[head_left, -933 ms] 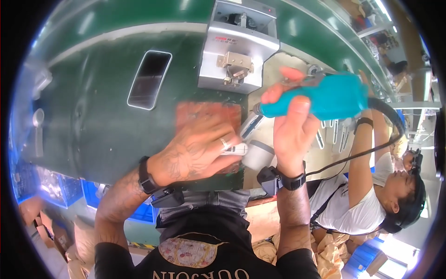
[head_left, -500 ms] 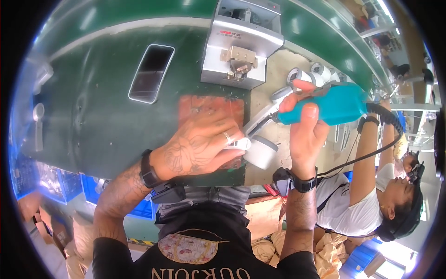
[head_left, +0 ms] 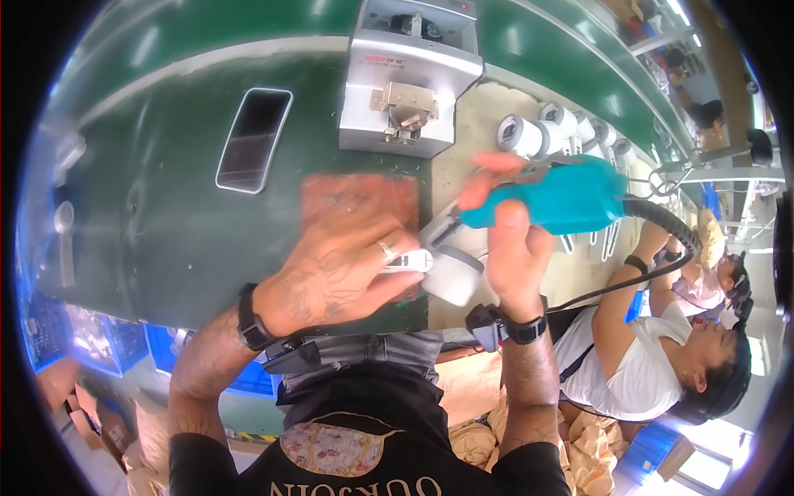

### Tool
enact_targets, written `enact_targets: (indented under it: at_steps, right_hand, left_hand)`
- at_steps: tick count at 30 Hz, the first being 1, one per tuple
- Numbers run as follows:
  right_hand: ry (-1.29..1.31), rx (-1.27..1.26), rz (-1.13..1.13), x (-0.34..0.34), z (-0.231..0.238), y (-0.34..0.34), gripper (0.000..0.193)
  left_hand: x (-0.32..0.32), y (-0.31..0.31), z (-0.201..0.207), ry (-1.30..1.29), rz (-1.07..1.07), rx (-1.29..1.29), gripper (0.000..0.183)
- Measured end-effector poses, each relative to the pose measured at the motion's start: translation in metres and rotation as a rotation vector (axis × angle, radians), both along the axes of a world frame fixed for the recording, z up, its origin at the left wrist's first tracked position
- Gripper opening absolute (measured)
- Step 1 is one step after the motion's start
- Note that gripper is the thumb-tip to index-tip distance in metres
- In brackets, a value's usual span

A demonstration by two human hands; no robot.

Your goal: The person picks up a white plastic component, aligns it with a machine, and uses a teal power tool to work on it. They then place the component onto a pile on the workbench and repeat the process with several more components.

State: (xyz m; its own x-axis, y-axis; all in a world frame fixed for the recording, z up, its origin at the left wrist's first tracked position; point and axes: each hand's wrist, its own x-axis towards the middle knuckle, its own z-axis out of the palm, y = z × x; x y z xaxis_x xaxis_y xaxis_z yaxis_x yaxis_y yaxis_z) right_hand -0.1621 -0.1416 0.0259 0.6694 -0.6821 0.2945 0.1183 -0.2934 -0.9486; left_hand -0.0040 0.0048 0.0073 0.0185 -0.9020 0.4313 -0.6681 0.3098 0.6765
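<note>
My left hand [head_left: 331, 269] is closed on a slim white plastic part [head_left: 420, 261], its end poking out past my fingers. Right beside that end sits a white cylinder [head_left: 453, 279] with a grey rim; I cannot tell whether the two are joined. In my right hand [head_left: 519, 256] is a teal electric screwdriver [head_left: 571, 198], fingers wrapped round its body and slightly blurred. Its dark bit points down and left, close to the white part; whether it touches is unclear. Beneath my left hand lies a red-brown mat [head_left: 360, 194].
A grey machine [head_left: 409, 91] with a metal bracket stands beyond the mat. The phone [head_left: 254, 140] lies to its left on the green table. Several white cylindrical parts [head_left: 519, 135] stand at right. The screwdriver's black cable [head_left: 595, 293] loops nearby. A co-worker [head_left: 641, 355] sits at right.
The whole view has shifted, so the machine, phone and both hands appear farther left. Both hands keep their grips, with the screwdriver bit still near the white part.
</note>
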Motion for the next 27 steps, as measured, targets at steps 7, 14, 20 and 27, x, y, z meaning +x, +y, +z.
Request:
enact_targets:
  at_steps: [7,14,20,27]
  right_hand:
    - [0.049,-0.090,-0.159,-0.006,0.015,-0.028,0.058]
    - [-0.022,-0.106,-0.283,-0.008,0.029,-0.022,0.066]
    - [-0.443,-0.028,-0.259,0.007,0.052,-0.011,0.083]
    - [-0.438,-0.005,-0.107,0.055,0.067,-0.012,0.083]
  left_hand:
    - [0.011,-0.012,0.001,-0.172,0.132,0.116,0.025]
    - [0.019,-0.014,0.010,-0.240,0.093,0.115,0.039]
    - [0.019,-0.026,0.004,-0.261,0.113,0.058,0.032]
    - [0.027,-0.027,0.000,-0.358,0.196,-0.035,0.038]
